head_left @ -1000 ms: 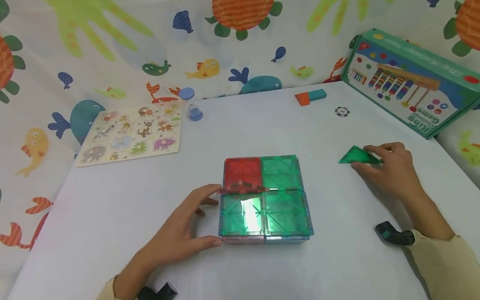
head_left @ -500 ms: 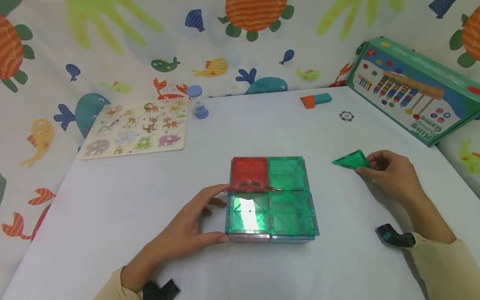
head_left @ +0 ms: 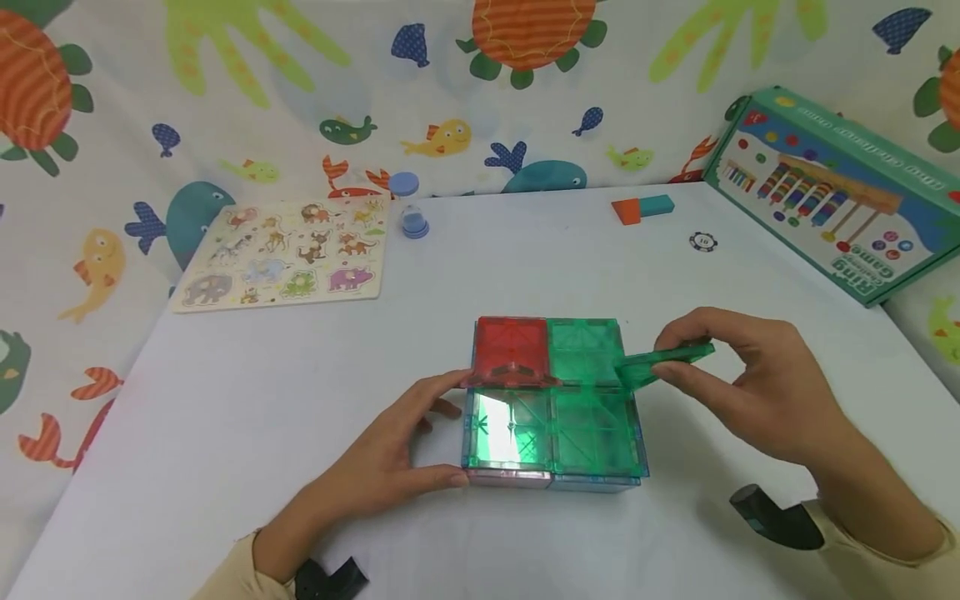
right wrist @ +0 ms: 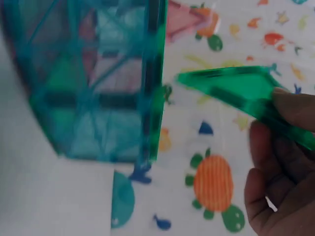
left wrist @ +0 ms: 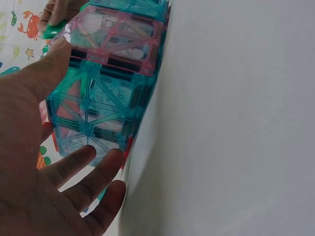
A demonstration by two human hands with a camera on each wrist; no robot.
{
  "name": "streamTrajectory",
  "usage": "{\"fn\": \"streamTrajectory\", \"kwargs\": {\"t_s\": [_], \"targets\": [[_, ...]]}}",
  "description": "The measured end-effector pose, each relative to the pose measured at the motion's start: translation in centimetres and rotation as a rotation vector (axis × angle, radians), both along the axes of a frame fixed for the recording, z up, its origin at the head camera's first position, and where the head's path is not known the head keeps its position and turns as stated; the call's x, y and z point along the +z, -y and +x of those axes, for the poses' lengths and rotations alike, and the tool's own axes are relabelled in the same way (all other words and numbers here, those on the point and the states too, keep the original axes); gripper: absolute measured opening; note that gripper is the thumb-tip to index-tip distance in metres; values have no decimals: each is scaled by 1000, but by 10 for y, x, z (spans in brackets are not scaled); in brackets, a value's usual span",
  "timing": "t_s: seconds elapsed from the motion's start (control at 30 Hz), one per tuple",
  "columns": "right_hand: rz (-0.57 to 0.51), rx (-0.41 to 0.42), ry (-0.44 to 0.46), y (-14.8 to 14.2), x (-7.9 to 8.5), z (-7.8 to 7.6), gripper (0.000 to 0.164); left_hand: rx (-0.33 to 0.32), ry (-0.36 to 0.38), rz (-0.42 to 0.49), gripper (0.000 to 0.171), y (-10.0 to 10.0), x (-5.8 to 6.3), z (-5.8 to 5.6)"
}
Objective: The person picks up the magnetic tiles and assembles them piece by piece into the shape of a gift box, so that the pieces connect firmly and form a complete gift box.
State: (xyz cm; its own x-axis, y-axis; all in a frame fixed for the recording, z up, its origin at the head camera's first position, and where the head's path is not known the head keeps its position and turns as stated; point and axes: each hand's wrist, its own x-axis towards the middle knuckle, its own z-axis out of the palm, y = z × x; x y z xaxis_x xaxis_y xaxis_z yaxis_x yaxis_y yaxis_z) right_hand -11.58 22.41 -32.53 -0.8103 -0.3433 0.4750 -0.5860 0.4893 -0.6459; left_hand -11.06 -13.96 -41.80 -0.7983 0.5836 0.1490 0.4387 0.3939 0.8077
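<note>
A low box of see-through magnetic tiles [head_left: 596, 433] sits mid-table, topped by green squares and a red square tile [head_left: 512, 343]. A red triangular tile [head_left: 517, 377] stands up along the seam in front of that red square. My left hand [head_left: 378, 458] rests at the box's left side, thumb by the front corner and fingers spread, as the left wrist view also shows against its blue and pink walls [left wrist: 101, 93]. Between thumb and fingers my right hand [head_left: 757, 387] pinches a green triangular tile [right wrist: 236, 88], its tip overlapping the box's right edge in the head view.
An animal puzzle board [head_left: 288, 254] lies back left, beside a small blue-capped clear object [head_left: 414, 218]. Orange and teal blocks [head_left: 642, 208] and a poker chip [head_left: 703, 242] lie at the back right, near a large green game box [head_left: 832, 196]. A printed sea-animal cloth hangs behind.
My right hand has brought the green triangular tile leftward and nearer, from the table's right side to the box's right edge, and turned it edge-on. My left hand stays beside the box.
</note>
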Motion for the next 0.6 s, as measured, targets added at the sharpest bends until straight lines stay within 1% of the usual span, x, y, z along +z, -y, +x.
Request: {"fn": "streamTrajectory", "kwargs": {"t_s": [0.07, 0.13, 0.17, 0.2, 0.23, 0.27, 0.33, 0.4, 0.47, 0.53, 0.6], "targets": [[-142, 70, 39, 9, 0, 3, 36, -4, -11, 0, 91, 0, 1, 1], [-219, 121, 98, 18, -5, 6, 33, -8, -5, 3, 90, -1, 6, 2], [-237, 153, 127, 21, -9, 6, 32, -9, 0, 5, 89, -2, 10, 3], [-207, 161, 155, 25, -13, 6, 31, -8, 7, 8, 89, -3, 14, 4], [-150, 158, 167, 28, -17, 6, 31, -11, 9, 14, 89, -4, 18, 5], [-76, 144, 158, 31, -21, 5, 31, -11, 16, 18, 90, -4, 22, 7], [23, 120, 136, 35, -28, 4, 31, -18, 19, 29, 90, -5, 28, 8], [101, 82, 72, 37, -32, 3, 31, -24, 13, 32, 90, -5, 30, 8], [153, 43, -2, 38, -35, 1, 28, -27, 11, 31, 91, -5, 31, 8], [181, 27, -61, 40, -36, 0, 23, -28, 9, 35, 92, -4, 30, 8], [206, 28, -112, 42, -36, -2, 19, -28, 4, 38, 92, -3, 27, 8]]}}
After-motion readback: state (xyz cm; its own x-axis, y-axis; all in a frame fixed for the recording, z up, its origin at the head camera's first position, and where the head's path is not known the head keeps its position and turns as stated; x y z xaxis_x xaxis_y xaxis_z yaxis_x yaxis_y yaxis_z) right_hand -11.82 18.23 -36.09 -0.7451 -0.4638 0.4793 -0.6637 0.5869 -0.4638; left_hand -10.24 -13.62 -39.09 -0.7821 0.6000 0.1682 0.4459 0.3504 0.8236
